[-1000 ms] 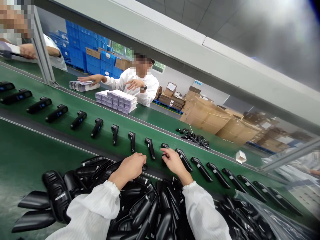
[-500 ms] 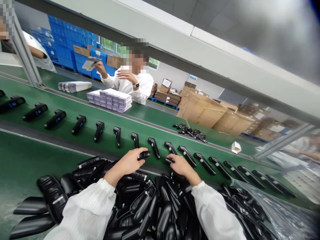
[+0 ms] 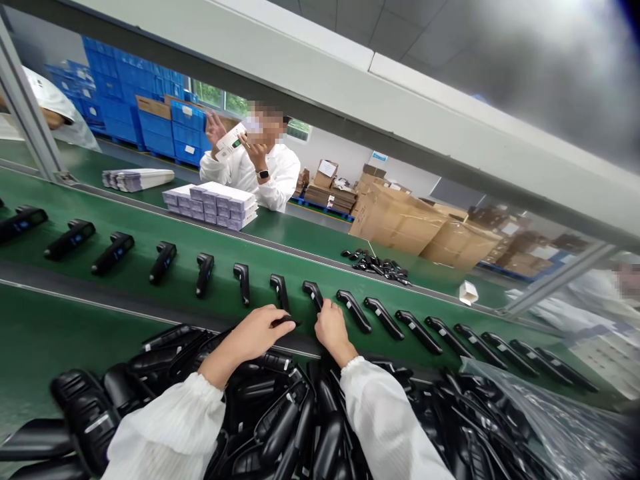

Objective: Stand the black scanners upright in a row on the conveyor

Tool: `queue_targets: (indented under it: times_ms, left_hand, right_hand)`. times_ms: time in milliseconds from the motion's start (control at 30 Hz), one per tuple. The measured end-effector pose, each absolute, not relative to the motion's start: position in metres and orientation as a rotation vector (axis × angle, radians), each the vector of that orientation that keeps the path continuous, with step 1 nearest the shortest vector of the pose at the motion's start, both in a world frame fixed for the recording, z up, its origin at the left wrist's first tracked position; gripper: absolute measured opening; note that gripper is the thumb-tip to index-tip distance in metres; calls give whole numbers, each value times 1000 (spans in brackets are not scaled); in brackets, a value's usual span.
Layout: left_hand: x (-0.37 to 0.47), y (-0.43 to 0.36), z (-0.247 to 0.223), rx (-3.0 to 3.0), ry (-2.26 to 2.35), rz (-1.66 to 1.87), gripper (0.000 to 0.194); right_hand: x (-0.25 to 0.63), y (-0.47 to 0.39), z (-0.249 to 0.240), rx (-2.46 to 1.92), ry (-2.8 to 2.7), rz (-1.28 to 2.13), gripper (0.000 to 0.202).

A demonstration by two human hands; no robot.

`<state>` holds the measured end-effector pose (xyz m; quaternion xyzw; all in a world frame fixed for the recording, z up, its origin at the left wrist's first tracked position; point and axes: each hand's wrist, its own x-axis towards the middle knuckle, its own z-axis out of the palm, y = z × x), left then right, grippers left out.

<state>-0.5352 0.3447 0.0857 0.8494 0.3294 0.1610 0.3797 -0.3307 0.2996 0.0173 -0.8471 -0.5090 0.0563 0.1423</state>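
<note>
On the left, blue-marked devices [image 3: 113, 253] lie spaced out on a green strip [image 3: 225, 287], beyond the near table [image 3: 35, 333] where a heap of black parts [image 3: 280, 427] spreads under both forearms. The left hand [image 3: 250, 335] pinches a black piece [image 3: 284, 320] between thumb and fingers, mostly covered by them, at the near edge of the strip. A light, level pinch suits such a small part, with the thumb well clear of its edges so that it can be turned without slipping. Just to the right, apart from the left, the right hand [image 3: 332, 328] curls over the lower end of a black device [image 3: 313, 289] on the strip; whether it clamps the device or only touches it, I cannot tell. Good handling here seems to mean fingertip pressure only and no sideways push, as neighbours lie close on each side. Farther right, pale-labelled devices [image 3: 419, 331] run on in line, and a plastic bag [image 3: 545, 407] lies beside the heap, best left clear of the right sleeve [image 3: 385, 413]
</note>
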Motion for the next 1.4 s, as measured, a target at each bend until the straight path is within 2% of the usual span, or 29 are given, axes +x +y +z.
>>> queue_targets:
  times_ms: [200, 267, 333, 400, 467, 600, 733, 833, 933, 1000, 1100, 1267, 1333, 1400]
  left_hand:
    - [-537, 340, 92, 2131, 824, 387, 37]
    - [-537, 338, 93, 2102, 823, 395, 36]
    - [-535, 337, 90, 2067, 813, 401, 36]
    - [-530, 338, 85, 2022, 792, 404, 36]
    - [-527, 338, 81, 1971, 781, 407, 41]
    - [-533, 338, 82, 2050, 851, 389, 43]
    - [-545, 334, 81, 2410, 840, 140, 37]
    - [-544, 333, 74, 2432, 835, 120, 18]
    - [-538, 334, 71, 2414, 852, 194, 11]
    - [-536, 337, 71, 2359, 875, 273, 8]
    - [-535, 344, 72, 2212, 930, 419, 18]
    - [-541, 357, 70, 1928, 930, 564, 26]
    - [-541, 358, 70, 1848, 876, 588, 23]
    - [-540, 355, 71, 1799, 798, 579, 22]
  right_hand:
    - [-319, 292, 31, -2470, -1414, 101, 51]
    - [-316, 282, 45, -2287, -1449, 153, 60]
    - [-319, 271, 61, -1960, -1583, 387, 63]
    - [-327, 263, 75, -1654, -1737, 660, 51]
    - [-336, 262, 81, -1542, -1804, 769, 35]
    - [-340, 276, 67, -1688, -1526, 763, 27]
    - [-334, 293, 39, -1996, -1414, 472, 20]
    - [-336, 298, 27, -2211, -1446, 316, 35]
    - [-339, 301, 23, -2356, -1472, 237, 50]
    - [-340, 303, 24, -2424, -1493, 199, 49]
    - [-337, 305, 24, -2488, -1489, 168, 45]
    - [-329, 297, 33, -2460, -1483, 152, 47]
    - [-331, 290, 44, -2277, -1498, 189, 49]
    - [-336, 283, 58, -1921, -1580, 457, 46]
